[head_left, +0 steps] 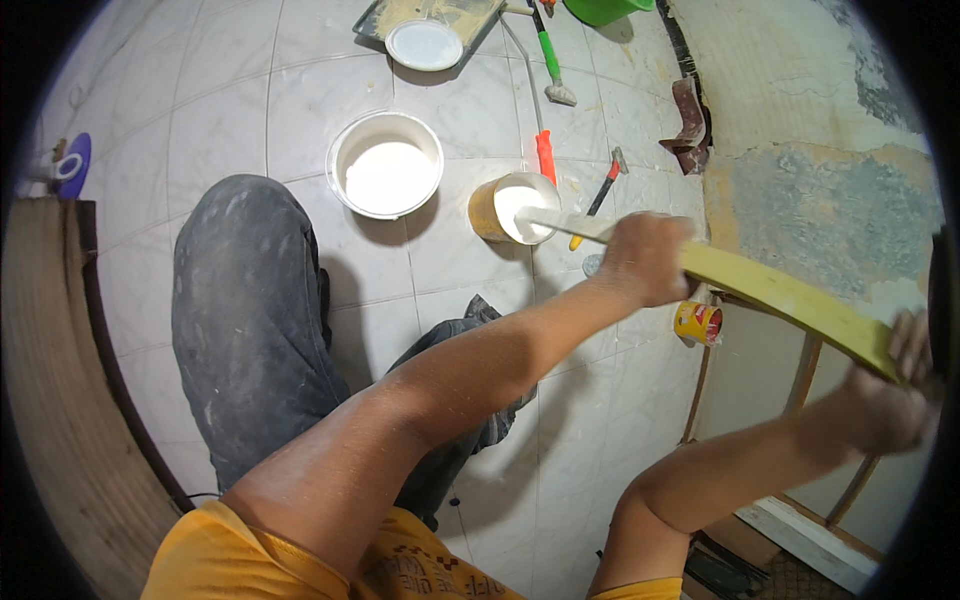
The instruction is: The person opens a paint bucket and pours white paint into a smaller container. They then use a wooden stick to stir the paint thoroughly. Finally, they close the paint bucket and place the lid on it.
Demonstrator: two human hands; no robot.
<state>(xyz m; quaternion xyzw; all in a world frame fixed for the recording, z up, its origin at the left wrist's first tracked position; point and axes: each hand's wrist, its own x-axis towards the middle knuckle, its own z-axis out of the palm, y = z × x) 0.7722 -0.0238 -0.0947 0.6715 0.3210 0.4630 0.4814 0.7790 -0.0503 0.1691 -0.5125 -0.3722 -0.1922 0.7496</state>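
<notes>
The tiled floor (pixel 220 130) spread beneath everything, and any white splash on it could have left the footing slick. A dark-trousered knee (pixel 250 260) rose near 10 o'clock; leaning it inward might have knocked something over. A long yellow-green strip (pixel 790 295) slanted at 3 o'clock, and an uneven hold on its ends could have let it twist or swing. The white bowl (pixel 337 165) stood uncovered at 11, its white contents open to falling dust. Just past 12, the smaller pot (pixel 485 212) looked easier to tip: a pale, blade-like piece (pixel 565 221) overlapped its mouth, so a sideways jerk might have caught the rim. The left hand (pixel 650 258), toward half past two, was curled round the strip's nearer end; the right hand (pixel 890 400), near half past three, had fingers over the far end, how firmly I couldn't tell. The yellow tin (pixel 692 322) at 3 risked a bump if the strip dropped.
</notes>
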